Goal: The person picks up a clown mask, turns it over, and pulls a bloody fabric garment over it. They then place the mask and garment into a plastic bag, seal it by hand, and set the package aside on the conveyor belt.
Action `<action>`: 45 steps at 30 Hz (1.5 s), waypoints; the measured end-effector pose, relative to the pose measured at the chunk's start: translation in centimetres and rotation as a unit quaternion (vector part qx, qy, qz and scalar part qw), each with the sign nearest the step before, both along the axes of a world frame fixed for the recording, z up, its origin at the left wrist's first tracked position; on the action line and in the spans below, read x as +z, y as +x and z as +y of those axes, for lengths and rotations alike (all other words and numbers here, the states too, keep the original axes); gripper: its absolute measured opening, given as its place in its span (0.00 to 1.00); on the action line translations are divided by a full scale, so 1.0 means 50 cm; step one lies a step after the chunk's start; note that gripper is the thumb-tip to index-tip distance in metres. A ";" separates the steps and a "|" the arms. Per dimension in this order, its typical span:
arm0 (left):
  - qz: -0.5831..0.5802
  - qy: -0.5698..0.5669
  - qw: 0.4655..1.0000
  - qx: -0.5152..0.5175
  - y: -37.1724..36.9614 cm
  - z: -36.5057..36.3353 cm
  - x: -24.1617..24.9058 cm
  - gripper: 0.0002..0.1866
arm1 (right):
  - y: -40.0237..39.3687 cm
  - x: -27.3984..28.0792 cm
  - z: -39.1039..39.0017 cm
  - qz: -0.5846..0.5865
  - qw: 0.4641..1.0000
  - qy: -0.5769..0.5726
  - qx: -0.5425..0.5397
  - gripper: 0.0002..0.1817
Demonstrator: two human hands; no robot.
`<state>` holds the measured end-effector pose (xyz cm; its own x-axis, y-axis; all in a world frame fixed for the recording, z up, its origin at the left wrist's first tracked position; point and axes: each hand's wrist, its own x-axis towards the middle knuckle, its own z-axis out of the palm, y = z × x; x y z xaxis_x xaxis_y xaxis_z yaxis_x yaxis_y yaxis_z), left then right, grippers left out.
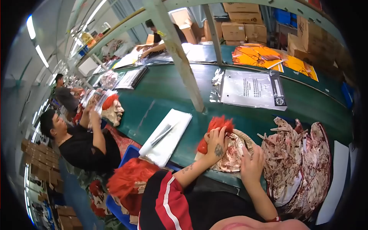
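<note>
On the green table in front of me lies a clown mask (229, 161) with red hair, its cream, red-stained ruffled collar spread open. My left hand (217, 143) grips it by the hair end, fingers curled over the top; the fingertips are partly hidden. My right hand (252, 163) rests at the collar's right edge, fingers extended and apart. Just right of that hand is a pile of blood-stained cream costume cloth (297, 165). A white stack of sheets (166, 136) with a grey-handled tool (161, 135) on it lies left of the mask.
A blue bin (128, 155) with red-haired masks (132, 182) stands at my left. A metal post (178, 53) rises from the table. Beyond are printed bags (251, 88) and orange sheets (257, 55). Co-workers (82, 136) work along the left side; one handles a mask (112, 109).
</note>
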<state>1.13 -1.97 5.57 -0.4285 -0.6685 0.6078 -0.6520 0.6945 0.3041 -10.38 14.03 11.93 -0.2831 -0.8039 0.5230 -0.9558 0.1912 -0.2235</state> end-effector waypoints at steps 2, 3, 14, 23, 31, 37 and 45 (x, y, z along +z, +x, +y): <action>0.001 -0.006 1.000 0.015 -0.005 -0.006 0.003 0.29 | 0.022 0.015 -0.014 0.001 0.998 0.000 0.071 0.24; -0.002 0.024 1.000 -0.003 -0.008 -0.012 0.007 0.30 | 0.040 0.018 -0.018 -0.002 0.994 0.002 0.111 0.25; 0.053 0.015 0.995 -0.079 0.293 -0.142 0.090 0.32 | 0.046 -0.136 -0.078 0.054 0.989 0.032 0.134 0.28; -0.288 0.200 0.936 0.042 0.587 -0.174 -0.084 0.40 | 0.060 -0.110 -0.073 0.022 0.991 0.082 0.103 0.30; -0.259 0.210 0.935 0.122 0.506 -0.185 -0.046 0.35 | 0.058 -0.097 -0.090 0.034 0.990 0.094 0.099 0.30; -0.279 0.192 0.932 0.132 0.516 -0.184 -0.059 0.36 | 0.059 -0.095 -0.088 0.032 0.987 0.112 0.106 0.30; -0.220 0.196 0.948 0.122 0.501 -0.196 -0.063 0.29 | 0.061 -0.093 -0.086 0.026 0.989 0.107 0.101 0.29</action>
<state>26.16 -11.75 2.40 -0.3855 -0.9182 0.0911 -0.9026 0.3957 0.1694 -7.31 9.72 7.29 -0.0823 -0.9351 0.3447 -0.9885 0.0327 -0.1475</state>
